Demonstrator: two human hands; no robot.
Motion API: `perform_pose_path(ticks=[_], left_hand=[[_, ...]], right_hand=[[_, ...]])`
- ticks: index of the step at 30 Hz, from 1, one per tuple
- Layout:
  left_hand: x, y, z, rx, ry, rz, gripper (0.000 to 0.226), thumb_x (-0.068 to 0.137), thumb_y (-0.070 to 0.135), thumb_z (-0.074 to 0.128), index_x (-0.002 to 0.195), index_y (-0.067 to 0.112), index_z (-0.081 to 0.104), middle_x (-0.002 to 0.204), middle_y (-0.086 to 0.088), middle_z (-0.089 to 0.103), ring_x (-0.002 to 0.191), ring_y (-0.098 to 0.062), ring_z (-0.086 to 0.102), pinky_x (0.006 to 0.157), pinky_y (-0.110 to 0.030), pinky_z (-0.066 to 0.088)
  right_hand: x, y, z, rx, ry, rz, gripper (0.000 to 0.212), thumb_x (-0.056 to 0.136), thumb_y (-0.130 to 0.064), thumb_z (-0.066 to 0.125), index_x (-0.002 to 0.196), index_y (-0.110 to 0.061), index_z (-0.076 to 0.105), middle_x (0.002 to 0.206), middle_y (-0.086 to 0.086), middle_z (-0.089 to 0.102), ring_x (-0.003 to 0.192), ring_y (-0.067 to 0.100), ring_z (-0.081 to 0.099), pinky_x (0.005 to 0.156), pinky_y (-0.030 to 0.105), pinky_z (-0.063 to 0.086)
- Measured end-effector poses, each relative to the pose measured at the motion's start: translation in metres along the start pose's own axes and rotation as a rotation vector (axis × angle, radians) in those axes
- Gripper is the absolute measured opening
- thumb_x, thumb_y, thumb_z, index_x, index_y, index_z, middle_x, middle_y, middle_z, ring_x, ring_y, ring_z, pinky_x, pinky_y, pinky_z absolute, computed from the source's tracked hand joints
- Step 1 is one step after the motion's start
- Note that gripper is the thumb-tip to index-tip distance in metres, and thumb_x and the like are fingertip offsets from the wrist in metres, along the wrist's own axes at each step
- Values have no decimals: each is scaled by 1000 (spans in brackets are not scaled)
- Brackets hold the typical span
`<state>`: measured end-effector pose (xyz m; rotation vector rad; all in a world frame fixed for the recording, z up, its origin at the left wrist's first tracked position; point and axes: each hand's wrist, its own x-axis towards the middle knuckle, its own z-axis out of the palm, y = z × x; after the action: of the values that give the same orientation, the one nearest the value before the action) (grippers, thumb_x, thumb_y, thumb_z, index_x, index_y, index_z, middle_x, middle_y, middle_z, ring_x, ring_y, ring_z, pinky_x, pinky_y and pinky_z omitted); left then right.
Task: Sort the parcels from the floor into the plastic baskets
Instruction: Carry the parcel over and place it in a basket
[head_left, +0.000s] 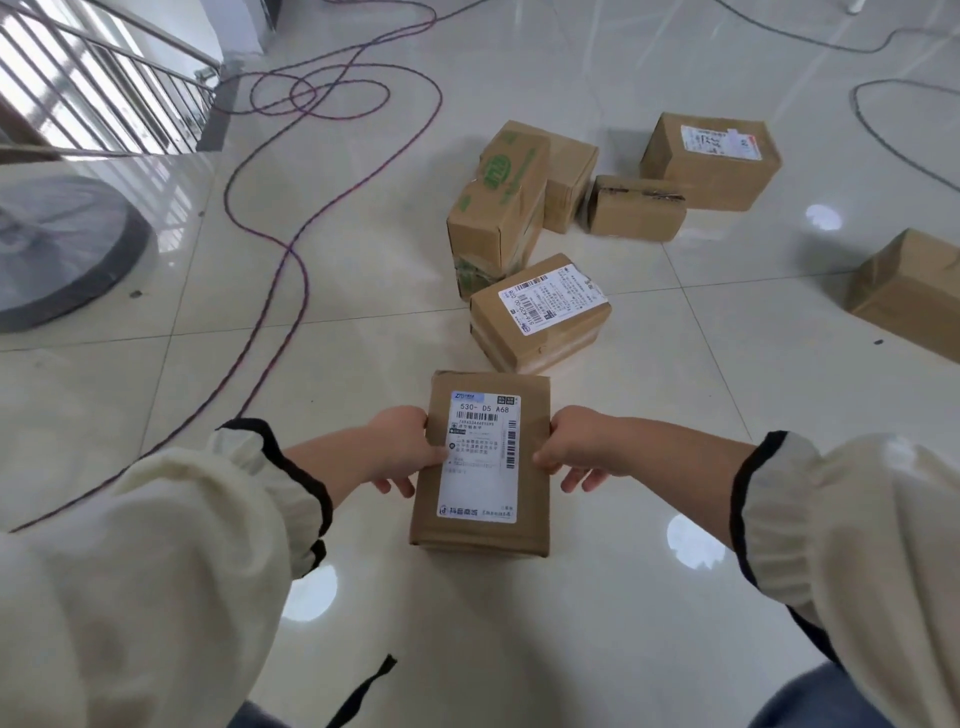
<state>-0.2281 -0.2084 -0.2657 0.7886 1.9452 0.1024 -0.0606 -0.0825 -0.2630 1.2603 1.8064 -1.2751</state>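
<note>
Two cream sleeves (156, 545) with dark cuffs fill the lower corners of the view. From them the left hand (402, 449) and the right hand (576, 447) reach out to a brown parcel (483, 530), held lengthwise in front of the person. Each hand takes one long side at about mid-length. The thumbs lie on the top face, the left one on the edge of the white shipping label (480, 457), and the fingers (400, 486) curl under the sides. Both hands thus pinch the parcel between thumb and fingers. It seems to hang just clear of the tiled floor (363, 338), though that cannot be told for certain.

With the label facing up, the step in hand is probably reading it to choose a basket. To read it well, the left thumb should slide off the print and the parcel should stay level. The mid-length grip looks balanced, so there is no call to regrip. No plastic basket is in view, so the person will likely have to turn to find one. Loose cables (275, 249) loop across the floor to the left and could catch a foot. More parcels wait ahead, the nearest floor parcel (540, 312) just beyond the held one.
</note>
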Motion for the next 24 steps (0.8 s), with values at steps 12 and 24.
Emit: perform_pose_path(ticks=[12,24], left_hand=[[4,-6,4,-169,108,-29,27,88,31,58,114,26,57,85,6,67,69,-16,68,53,-22,49],[-192,136,-70,-361,575,96,52,86,32,60,136,28,47,117,18,61,105,-11,61,91,-31,46]], right_hand=[[-13,46,41,1016,-175,55,43,86,-32,65,127,-22,56,118,-7,65,113,19,56,100,46,42],[-232,-25,-37,1018,99,-391,63,91,5,44,130,-45,43,117,-21,65,103,-2,63,70,15,53]])
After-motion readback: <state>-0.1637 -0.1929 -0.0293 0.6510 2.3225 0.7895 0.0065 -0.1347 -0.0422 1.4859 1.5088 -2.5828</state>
